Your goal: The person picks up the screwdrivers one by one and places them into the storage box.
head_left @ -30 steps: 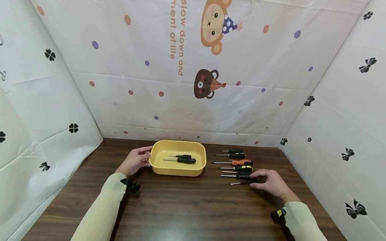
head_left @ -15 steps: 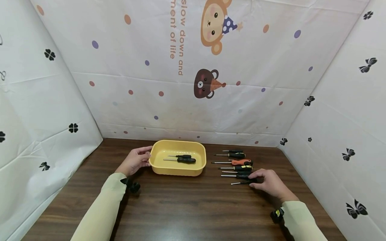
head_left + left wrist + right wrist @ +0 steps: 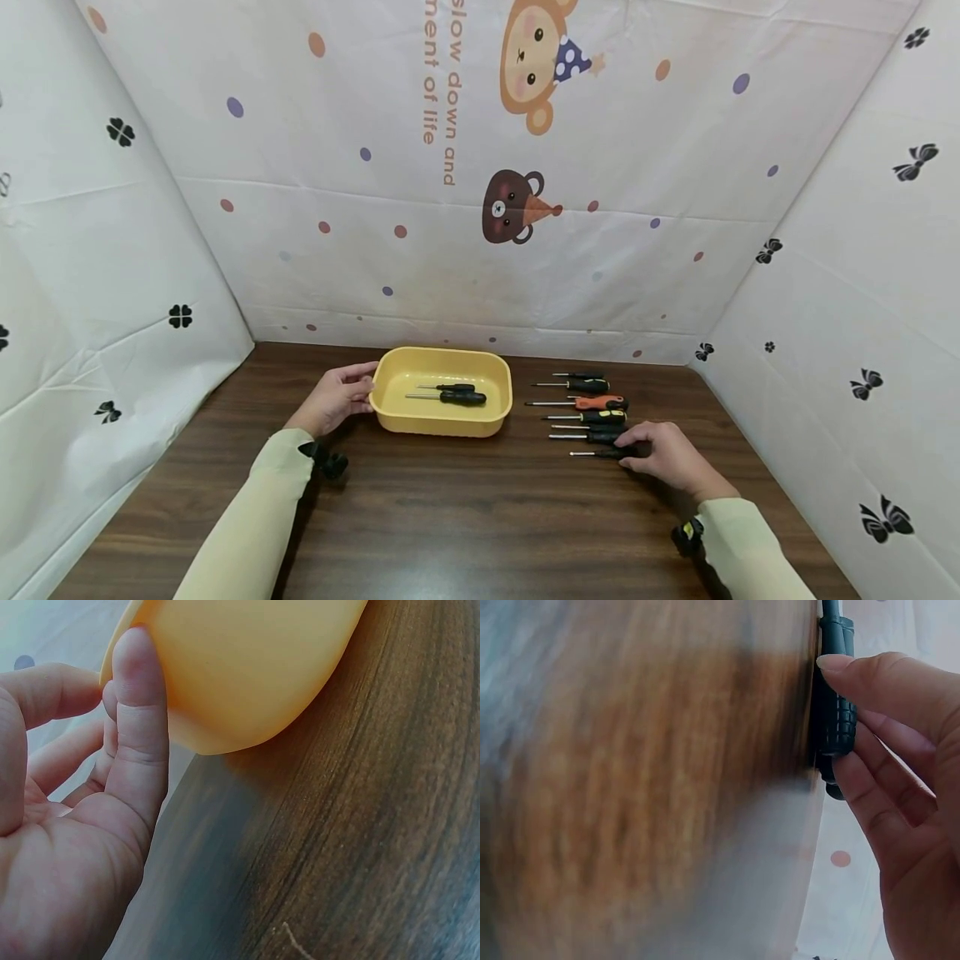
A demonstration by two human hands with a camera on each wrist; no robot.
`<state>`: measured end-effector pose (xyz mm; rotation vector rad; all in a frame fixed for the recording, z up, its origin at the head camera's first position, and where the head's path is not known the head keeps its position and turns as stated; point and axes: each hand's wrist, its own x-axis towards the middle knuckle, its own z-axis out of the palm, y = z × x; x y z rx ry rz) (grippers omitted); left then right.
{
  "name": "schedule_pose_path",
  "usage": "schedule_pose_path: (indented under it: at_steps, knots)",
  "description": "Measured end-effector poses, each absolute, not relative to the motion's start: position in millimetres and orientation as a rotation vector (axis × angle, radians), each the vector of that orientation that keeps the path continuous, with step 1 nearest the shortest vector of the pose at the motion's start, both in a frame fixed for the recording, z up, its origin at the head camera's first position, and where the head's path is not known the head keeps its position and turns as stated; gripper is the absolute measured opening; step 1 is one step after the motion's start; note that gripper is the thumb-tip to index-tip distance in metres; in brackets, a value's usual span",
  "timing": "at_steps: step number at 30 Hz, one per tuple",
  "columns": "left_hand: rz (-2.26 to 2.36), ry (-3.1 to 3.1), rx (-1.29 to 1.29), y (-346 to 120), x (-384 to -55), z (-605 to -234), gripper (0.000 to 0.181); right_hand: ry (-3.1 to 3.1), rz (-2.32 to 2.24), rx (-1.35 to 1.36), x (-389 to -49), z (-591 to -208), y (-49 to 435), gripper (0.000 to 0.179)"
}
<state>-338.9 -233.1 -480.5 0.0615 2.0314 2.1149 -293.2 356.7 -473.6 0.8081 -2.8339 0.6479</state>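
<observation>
My left hand (image 3: 336, 402) holds the left end of a yellow plastic basin (image 3: 442, 423), its fingertips at the rim. Two screwdrivers with black handles, a smaller one (image 3: 456, 387) and a larger one (image 3: 463, 398), lie inside the basin. Over on the right, my right hand (image 3: 667, 454) pinches the black handle of the nearest screwdriver (image 3: 609, 454) between thumb and fingers. Its ridged grip (image 3: 838, 727) shows close up in the right wrist view; the handle end is partly hidden by the hand in the head view. Just behind it lies another black-handled screwdriver (image 3: 600, 437).
Beyond the right hand is a row of several screwdrivers, among them an orange-handled one (image 3: 600, 402) and a black-and-yellow one (image 3: 603, 417). They lie on a dark wooden table (image 3: 465, 517). Printed white cloth (image 3: 435, 275) encloses the back and both sides.
The nearest screwdriver has shifted slightly left and its shaft has turned more level, with my right hand on its handle. My left hand and the basin stay put.
</observation>
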Motion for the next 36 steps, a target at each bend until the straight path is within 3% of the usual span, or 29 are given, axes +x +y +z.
schedule_pose_path:
  at_steps: [14, 36]
  knots:
    - [2.100, 2.049, 0.038, -234, -340, -480, 0.057, -2.885, 0.575, 0.854, -297, -472, 349, 0.014]
    - [2.098, 2.051, 0.013, -233, -341, -479, 0.055, -2.784, 0.978, 0.783, -290, -462, 334, 0.019]
